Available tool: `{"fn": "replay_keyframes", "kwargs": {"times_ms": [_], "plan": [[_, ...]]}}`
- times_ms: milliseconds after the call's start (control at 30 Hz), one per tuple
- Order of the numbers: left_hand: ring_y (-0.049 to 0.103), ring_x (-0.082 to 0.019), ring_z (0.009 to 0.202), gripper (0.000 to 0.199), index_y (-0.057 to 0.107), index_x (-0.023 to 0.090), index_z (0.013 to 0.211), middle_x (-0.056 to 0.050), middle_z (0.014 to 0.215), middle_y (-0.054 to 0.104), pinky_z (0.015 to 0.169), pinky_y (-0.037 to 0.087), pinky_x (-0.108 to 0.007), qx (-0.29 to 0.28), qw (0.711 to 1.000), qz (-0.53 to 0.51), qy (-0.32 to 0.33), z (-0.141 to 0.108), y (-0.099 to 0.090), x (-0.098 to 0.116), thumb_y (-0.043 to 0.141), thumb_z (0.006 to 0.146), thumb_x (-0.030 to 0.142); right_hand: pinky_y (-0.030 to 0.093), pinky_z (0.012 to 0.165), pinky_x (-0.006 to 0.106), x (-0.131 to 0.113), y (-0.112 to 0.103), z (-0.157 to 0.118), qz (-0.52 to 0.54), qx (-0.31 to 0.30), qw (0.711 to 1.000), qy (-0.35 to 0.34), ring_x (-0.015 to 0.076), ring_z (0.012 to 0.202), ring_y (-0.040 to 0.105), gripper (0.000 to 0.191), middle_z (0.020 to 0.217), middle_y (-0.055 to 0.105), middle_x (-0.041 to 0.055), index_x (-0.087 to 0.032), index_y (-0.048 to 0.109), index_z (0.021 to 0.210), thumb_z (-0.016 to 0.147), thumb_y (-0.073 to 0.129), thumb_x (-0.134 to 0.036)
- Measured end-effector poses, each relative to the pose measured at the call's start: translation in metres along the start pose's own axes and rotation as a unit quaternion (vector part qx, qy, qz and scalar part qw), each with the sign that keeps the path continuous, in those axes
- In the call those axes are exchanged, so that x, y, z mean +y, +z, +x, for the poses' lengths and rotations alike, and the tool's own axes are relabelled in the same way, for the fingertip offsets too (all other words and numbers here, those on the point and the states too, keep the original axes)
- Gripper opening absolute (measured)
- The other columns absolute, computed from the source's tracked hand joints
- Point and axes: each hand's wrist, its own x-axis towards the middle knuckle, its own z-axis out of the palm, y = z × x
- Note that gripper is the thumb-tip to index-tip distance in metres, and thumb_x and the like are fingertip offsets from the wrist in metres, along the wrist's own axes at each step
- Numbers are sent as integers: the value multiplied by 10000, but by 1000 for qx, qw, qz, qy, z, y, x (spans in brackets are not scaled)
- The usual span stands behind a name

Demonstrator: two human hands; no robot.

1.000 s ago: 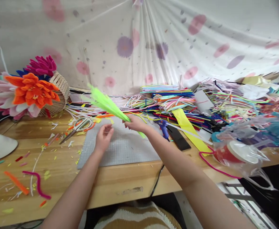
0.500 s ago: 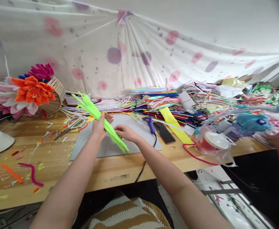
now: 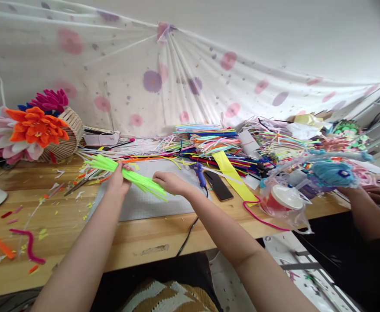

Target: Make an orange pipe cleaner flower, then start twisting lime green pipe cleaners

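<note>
A bundle of lime-green pipe cleaners (image 3: pixel 141 181) slants above the grey mat, its right end lower than its left. My left hand (image 3: pixel 120 177) is wrapped round the bundle left of its middle. At the right part, my right hand (image 3: pixel 170 183) has its fingers closed on the stems; the fingertips are partly hidden, so how many stems it grips I cannot tell. Under both hands lies the grey cutting mat (image 3: pixel 138 212). A blue glue gun (image 3: pixel 200 175) rests on the mat's right side, beside a dark phone (image 3: pixel 219 186).
Scissors (image 3: pixel 77 185) and scraps lie on the left, near a basket (image 3: pixel 74 130) of fuzzy flowers. Piled pipe cleaners (image 3: pixel 214 143) line the back. A bagged cup (image 3: pixel 285 198) stands to the right, near another person's hands (image 3: pixel 355 195).
The green bundle has tilted flatter, its left end dropping. My right hand has closed onto the stems near the right end. The other person's hands have moved further into view.
</note>
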Motion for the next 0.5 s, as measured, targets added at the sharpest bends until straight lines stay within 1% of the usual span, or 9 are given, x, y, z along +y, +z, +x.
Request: {"fn": "replay_keyframes", "kwargs": {"times_ms": [67, 133, 200, 267, 333, 367, 433, 467, 500], "plan": [[375, -17, 368, 261, 428, 163, 630, 75, 447, 379, 445, 376, -122, 10, 1000, -4, 13, 7, -1, 8, 419, 883, 227, 345, 583, 181, 3, 4, 5, 34, -39, 999, 11, 80, 636, 554, 187, 758, 641, -29, -211, 522, 924, 886, 343, -252], [323, -16, 349, 292, 404, 165, 623, 77, 438, 339, 406, 329, -119, 17, 1000, 0, 15, 15, -1, 16, 366, 904, 236, 335, 552, 184, 3, 7, 12, 26, -56, 998, 20, 80, 599, 556, 180, 740, 653, -30, -216, 510, 934, 882, 340, -246], [277, -17, 344, 312, 383, 164, 621, 80, 430, 304, 387, 291, -119, 21, 1000, 6, 14, 23, 0, 24, 323, 918, 237, 322, 541, 204, 0, 6, 17, -44, -35, 998, 23, 108, 643, 572, 187, 787, 669, 4, -212, 514, 945, 875, 345, -253], [240, -18, 347, 327, 356, 164, 616, 82, 424, 270, 383, 267, -117, 25, 999, 19, 20, 30, 0, 36, 300, 925, 253, 310, 539, 225, -4, -1, 17, -128, -14, 991, 23, 145, 704, 584, 201, 852, 670, 49, -197, 516, 973, 861, 353, -230], [207, -20, 355, 339, 316, 165, 608, 84, 421, 228, 385, 247, -113, 29, 998, 45, 41, 39, -3, 54, 281, 931, 263, 308, 545, 229, -6, -20, 10, -178, -12, 984, 28, 160, 736, 588, 204, 900, 663, 70, -185, 516, 985, 840, 372, -188], [199, -23, 362, 333, 292, 166, 606, 84, 424, 211, 393, 246, -109, 30, 995, 66, 61, 44, -5, 64, 278, 931, 240, 312, 553, 225, -5, -34, 3, -187, -14, 982, 35, 157, 740, 587, 195, 899, 661, 66, -184, 520, 972, 830, 387, -172], [174, -29, 370, 347, 253, 168, 602, 81, 437, 184, 397, 235, -110, 47, 984, 115, 127, 54, -10, 85, 212, 939, 240, 319, 557, 216, 0, -70, -18, -192, 13, 980, 57, 142, 703, 571, 164, 869, 657, 53, -184, 529, 928, 839, 391, -186], [165, -30, 370, 359, 241, 170, 601, 81, 446, 177, 394, 231, -113, 62, 973, 154, 162, 59, -12, 93, 159, 942, 246, 326, 564, 210, 5, -91, -31, -189, 35, 979, 70, 129, 679, 558, 145, 851, 653, 47, -183, 531, 911, 841, 406, -203], [163, -32, 370, 355, 233, 174, 602, 81, 455, 177, 392, 230, -118, 71, 952, 211, 210, 63, -12, 100, 126, 937, 223, 335, 569, 205, 12, -112, -45, -178, 70, 977, 90, 115, 650, 543, 131, 826, 646, 44, -177, 531, 892, 845, 421, -232]]}}
